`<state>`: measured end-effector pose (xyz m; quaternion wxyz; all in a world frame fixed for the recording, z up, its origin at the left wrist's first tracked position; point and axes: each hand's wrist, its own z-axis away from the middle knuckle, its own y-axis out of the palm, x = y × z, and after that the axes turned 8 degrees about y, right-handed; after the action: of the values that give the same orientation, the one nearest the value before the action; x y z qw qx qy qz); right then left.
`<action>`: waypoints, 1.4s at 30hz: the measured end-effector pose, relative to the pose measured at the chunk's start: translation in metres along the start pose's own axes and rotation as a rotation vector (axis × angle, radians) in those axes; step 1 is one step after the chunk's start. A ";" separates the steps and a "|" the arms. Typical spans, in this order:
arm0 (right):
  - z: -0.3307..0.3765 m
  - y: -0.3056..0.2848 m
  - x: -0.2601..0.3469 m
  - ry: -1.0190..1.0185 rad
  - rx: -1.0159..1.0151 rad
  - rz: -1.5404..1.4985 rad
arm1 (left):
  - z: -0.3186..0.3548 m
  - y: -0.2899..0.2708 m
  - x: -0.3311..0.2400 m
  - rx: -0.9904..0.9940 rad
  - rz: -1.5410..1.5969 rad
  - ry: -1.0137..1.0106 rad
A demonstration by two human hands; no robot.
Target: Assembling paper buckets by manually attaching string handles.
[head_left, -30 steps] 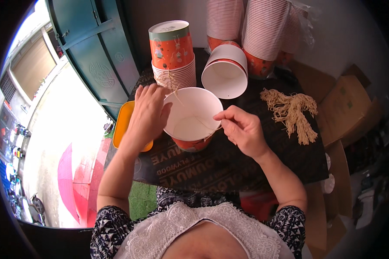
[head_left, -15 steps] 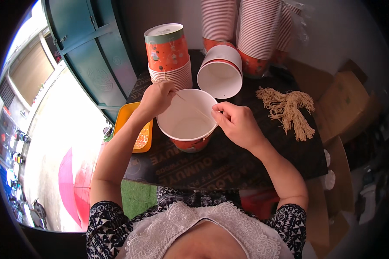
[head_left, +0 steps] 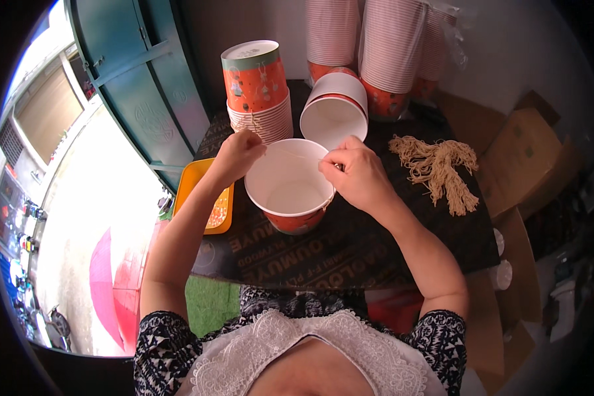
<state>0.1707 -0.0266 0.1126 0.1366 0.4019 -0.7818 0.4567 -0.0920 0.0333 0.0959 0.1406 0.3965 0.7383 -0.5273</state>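
A white-lined paper bucket (head_left: pixel 296 223) with an orange printed outside stands upright in front of me. My left hand (head_left: pixel 241 157) is closed in a pinch at its far left rim. Over the right rim my right hand (head_left: pixel 358 173) is pinched too. A thin pale string (head_left: pixel 298 156) runs across the bucket's mouth between my fingers, faint against the white inside. Tan cord (head_left: pixel 328 203) hangs at the bucket's right rim, below my right hand. Part of the string is hidden by my fingers.
Behind my left hand rises a stack of orange buckets (head_left: pixel 256 79), upside down. Other buckets (head_left: pixel 336 122) lie sideways beyond, near tall wrapped stacks (head_left: pixel 393 46). A bundle of tan strings (head_left: pixel 442 168) lies right; a yellow tray (head_left: pixel 190 178) sits left. Cardboard boxes (head_left: pixel 525 152) stand beside the table.
My left hand has lowered slightly, and my right hand has turned and risen a little. The bucket has shifted slightly right. The string is still between my hands.
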 end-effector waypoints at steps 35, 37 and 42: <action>0.025 0.014 -0.033 0.698 0.802 -0.584 | 0.091 -0.048 -0.068 0.071 -0.335 0.697; 0.032 0.019 -0.029 0.682 0.811 -0.701 | 0.090 -0.048 -0.067 0.098 -0.351 0.731; 0.041 0.030 -0.043 0.725 0.562 -0.892 | 0.085 -0.029 -0.069 -0.315 -0.317 0.698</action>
<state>0.1816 -0.0308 0.0471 0.4586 0.5292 -0.2941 0.6505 -0.0863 -0.0763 0.1241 -0.1422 0.4065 0.8653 -0.2566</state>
